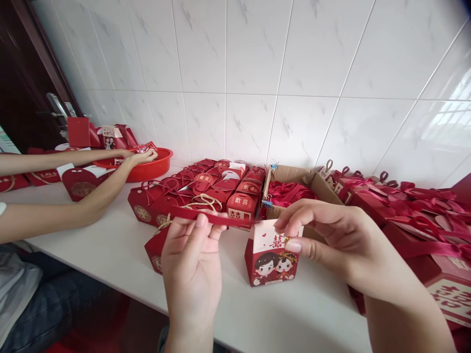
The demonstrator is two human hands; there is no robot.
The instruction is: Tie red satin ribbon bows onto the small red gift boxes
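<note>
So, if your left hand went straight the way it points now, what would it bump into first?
Your left hand would probably meet the rows of red boxes beyond it first. Height is unclear, though: it might pass over them to the tiled wall.

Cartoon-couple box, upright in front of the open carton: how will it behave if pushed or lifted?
The box looks like thin folded card, so probably light and easy to dent. It stands on a flat base: a low push would likely slide it along the table, while one up at the narrow top, where the right hand is, might tip it.
</note>
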